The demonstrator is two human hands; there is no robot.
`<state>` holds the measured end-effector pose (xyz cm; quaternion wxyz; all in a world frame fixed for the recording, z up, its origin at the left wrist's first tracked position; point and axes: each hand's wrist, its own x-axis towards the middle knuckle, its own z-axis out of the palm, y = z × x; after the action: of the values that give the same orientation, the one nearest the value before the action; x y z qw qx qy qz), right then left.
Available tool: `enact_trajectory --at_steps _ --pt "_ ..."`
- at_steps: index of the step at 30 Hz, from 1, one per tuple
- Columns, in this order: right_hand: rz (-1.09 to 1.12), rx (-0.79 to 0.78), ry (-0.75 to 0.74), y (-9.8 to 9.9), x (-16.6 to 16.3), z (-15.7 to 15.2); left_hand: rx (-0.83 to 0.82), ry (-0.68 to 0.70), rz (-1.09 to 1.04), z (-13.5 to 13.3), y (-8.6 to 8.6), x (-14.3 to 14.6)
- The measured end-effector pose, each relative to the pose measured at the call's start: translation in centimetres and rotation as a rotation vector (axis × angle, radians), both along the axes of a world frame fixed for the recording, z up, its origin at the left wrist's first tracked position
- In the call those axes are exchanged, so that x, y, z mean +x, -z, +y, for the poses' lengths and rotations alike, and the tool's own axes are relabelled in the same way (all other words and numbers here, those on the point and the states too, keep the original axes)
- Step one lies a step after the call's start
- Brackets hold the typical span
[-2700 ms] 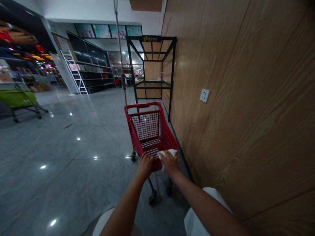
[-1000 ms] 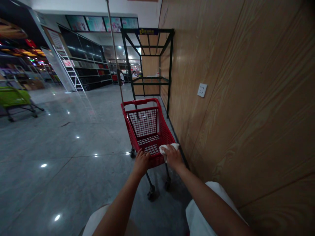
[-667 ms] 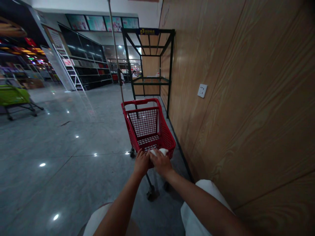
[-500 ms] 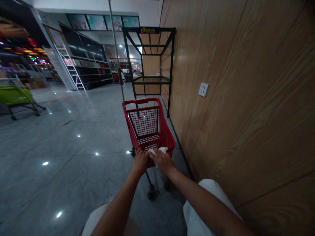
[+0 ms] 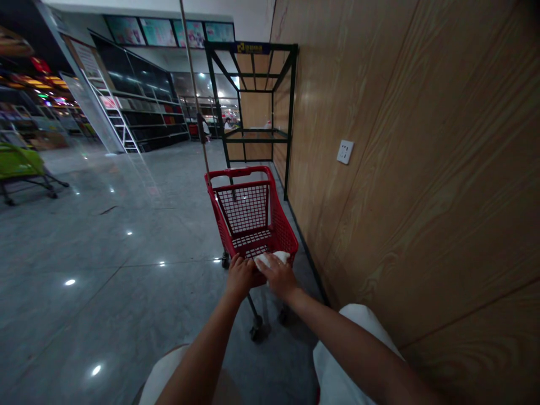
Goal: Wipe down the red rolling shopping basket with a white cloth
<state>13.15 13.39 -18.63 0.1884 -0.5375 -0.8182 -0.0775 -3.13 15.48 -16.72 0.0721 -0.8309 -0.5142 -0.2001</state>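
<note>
A small red shopping cart (image 5: 251, 211) stands on the grey floor, close beside a wooden wall. My left hand (image 5: 239, 277) is closed over the near rim of the cart. Right beside it, my right hand (image 5: 276, 277) presses a white cloth (image 5: 273, 259) against the same rim, fingers curled over the cloth. The two hands almost touch. The basket of the cart looks empty.
The wood-panel wall (image 5: 422, 169) with a white socket (image 5: 345, 152) runs along the right. A dark metal rack (image 5: 257, 112) stands beyond the cart, and a thin pole (image 5: 194, 84) rises behind it. A green cart (image 5: 19, 166), a ladder (image 5: 118, 121) and shelves lie far left.
My right hand slid the white cloth leftward along the near rim, from the right corner to beside my left hand. The cart stays where it was.
</note>
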Motion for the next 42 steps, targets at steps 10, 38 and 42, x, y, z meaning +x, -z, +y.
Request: enact_trajectory --at_steps 10,38,42 --pt "-0.010 0.012 0.033 -0.8 3.8 0.8 -0.015 0.041 0.065 0.0 0.0 -0.8" --pt "0.086 0.008 0.226 0.0 5.7 1.1 -0.028 0.075 0.089 -0.3 0.7 -0.2" --pt "0.146 0.026 0.170 1.1 3.0 0.2 -0.031 0.030 0.094 -0.9 0.3 0.2"
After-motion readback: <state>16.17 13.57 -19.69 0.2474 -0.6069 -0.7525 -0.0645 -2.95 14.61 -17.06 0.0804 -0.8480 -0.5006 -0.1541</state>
